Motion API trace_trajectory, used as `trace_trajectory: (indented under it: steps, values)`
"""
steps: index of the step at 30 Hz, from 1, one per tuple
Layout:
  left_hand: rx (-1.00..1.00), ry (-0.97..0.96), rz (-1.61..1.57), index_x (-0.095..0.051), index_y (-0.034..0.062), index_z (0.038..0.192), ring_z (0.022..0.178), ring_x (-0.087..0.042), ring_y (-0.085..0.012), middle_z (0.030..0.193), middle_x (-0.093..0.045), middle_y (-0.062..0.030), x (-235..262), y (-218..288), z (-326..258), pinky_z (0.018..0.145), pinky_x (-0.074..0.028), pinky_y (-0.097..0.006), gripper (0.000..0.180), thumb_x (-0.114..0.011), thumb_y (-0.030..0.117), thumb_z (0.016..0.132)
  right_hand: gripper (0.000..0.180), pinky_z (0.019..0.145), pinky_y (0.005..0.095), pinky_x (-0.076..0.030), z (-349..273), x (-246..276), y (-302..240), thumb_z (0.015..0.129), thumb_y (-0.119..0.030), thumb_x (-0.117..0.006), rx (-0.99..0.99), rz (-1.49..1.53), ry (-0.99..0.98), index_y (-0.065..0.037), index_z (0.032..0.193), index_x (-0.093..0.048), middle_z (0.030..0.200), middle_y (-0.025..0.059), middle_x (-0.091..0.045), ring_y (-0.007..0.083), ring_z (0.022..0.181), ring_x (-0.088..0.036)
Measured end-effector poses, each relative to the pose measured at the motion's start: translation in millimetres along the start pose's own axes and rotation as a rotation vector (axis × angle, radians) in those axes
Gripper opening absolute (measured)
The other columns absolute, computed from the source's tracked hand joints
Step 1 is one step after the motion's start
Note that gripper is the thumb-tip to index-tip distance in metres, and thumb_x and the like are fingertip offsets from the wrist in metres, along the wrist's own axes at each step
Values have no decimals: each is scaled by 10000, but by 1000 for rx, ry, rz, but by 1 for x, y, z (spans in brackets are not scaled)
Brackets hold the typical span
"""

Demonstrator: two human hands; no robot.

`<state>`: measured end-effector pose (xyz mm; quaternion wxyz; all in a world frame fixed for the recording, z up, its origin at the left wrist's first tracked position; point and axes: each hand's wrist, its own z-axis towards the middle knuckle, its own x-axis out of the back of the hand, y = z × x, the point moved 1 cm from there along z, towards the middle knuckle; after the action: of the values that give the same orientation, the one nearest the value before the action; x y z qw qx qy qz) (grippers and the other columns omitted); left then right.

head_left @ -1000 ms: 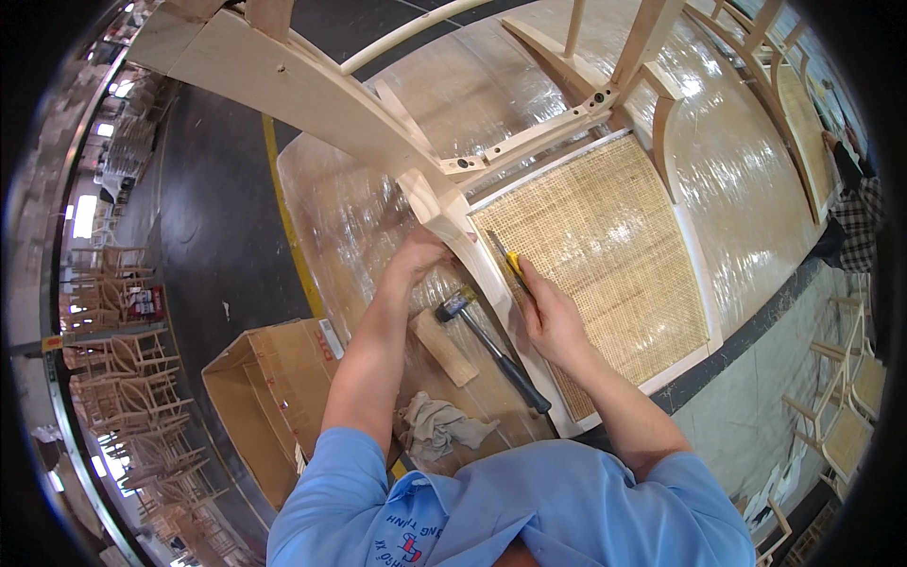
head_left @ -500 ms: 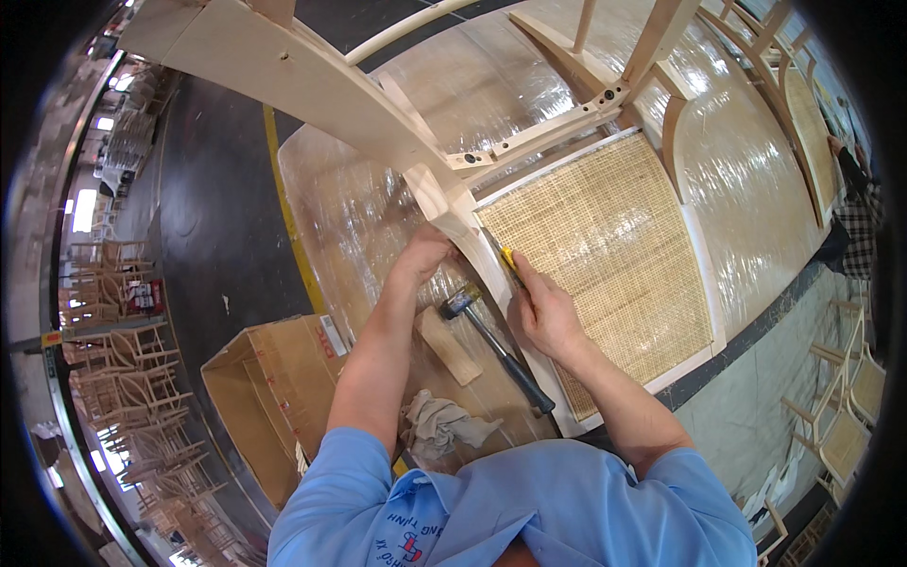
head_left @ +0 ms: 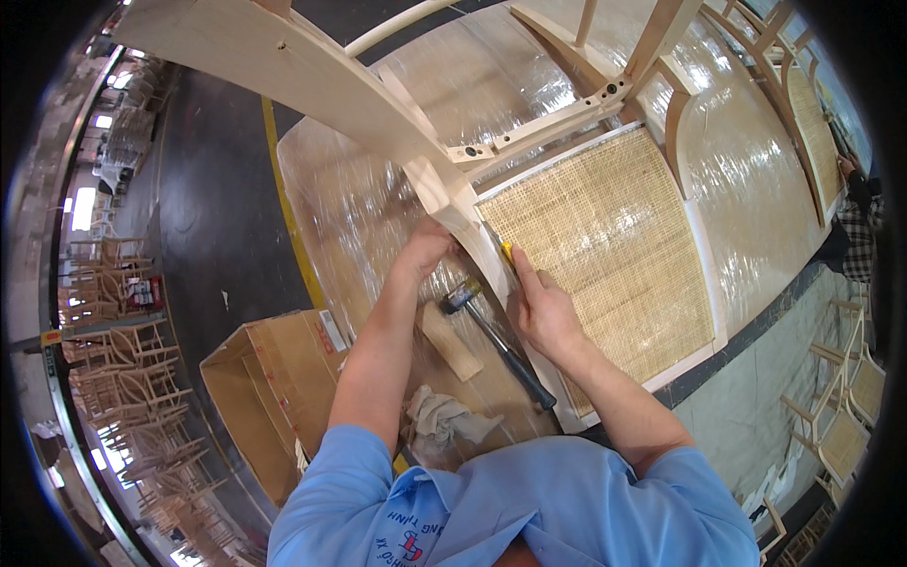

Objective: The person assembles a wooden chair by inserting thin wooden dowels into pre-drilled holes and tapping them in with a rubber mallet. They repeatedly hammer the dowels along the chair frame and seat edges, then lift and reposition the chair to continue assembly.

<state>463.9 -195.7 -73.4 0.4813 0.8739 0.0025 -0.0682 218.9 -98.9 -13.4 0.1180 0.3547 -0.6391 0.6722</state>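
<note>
Right hand [head_left: 540,312] is clenched on a yellow-handled tool [head_left: 507,253] — long axis running up-left along the wooden seat frame [head_left: 491,248], tip pointing away from the person at the cane panel [head_left: 605,246] edge. Left hand [head_left: 425,248] grips the frame — hammer [head_left: 496,340] lies loose on the surface [head_left: 378,208] between the forearms.

Two hands work at the chair: the left hand [head_left: 427,248] and the right hand [head_left: 543,312]. One chair frame [head_left: 312,80] of pale wood lies on the plastic-wrapped tabletop [head_left: 756,161], with one woven cane seat panel [head_left: 605,236]. There is one hammer [head_left: 496,340], one small wooden block [head_left: 452,342], one crumpled rag [head_left: 439,420] and one yellow-handled tool [head_left: 507,253]. One open cardboard box [head_left: 260,387] stands on the floor. A second cane-seated chair [head_left: 812,123] lies at the far right. Many stacked chairs [head_left: 113,350] crowd the left edge, too many to count.
</note>
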Motion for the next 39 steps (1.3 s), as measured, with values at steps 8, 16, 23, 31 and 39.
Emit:
trace_trajectory:
  steps: [8, 16, 23, 31, 39]
  values:
    - [1, -25, -53, -590, 33, 1327, 1029, -700, -201, 1187, -688, -65, -1, -2, 2, 830, -613, -344, 444, -765, 64, 919, 710, 697, 502, -565, -1, 0, 2, 965, -128, -564, -2, -58, -58, -142, 1622, -293, 908, 252, -619, 416, 708, -648]
    - [1, -13, -57, -595, 37, 1318, 1023, -703, -202, 1181, -691, -61, -3, 2, 0, 820, -615, -350, 419, -748, 44, 928, 676, 691, 510, -549, -1, 10, 2, 976, -131, -556, 54, -10, -56, -111, 1606, -313, 845, 265, -621, 425, 716, -642]
    - [30, -49, 49, -611, 28, 1288, 977, -715, -220, 1149, -701, -74, 0, 12, -1, 786, -621, -374, 444, -798, 91, 890, 618, 747, 494, -547, -40, 12, -2, 973, -75, -546, 47, 93, 24, -76, 1565, -367, 909, 247, -622, 431, 807, -653]
    - [-174, 208, 94, -581, 10, 1301, 942, -697, -203, 1102, -705, -98, -4, 3, 4, 772, -605, -368, 503, -820, 168, 886, 616, 848, 443, -556, -63, 28, 11, 952, -4, -559, -32, 141, 52, -62, 1547, -411, 1118, 251, -653, 403, 956, -682]
    - [-36, 303, -42, -530, -38, 1340, 656, -684, -227, 1053, -698, -175, 1, 12, -28, 538, -580, -321, 446, -545, 294, 1044, 580, 778, 454, -553, -71, 35, 10, 960, -29, -585, 164, 201, 162, -68, 1523, -452, 990, 207, -646, 383, 847, -669]
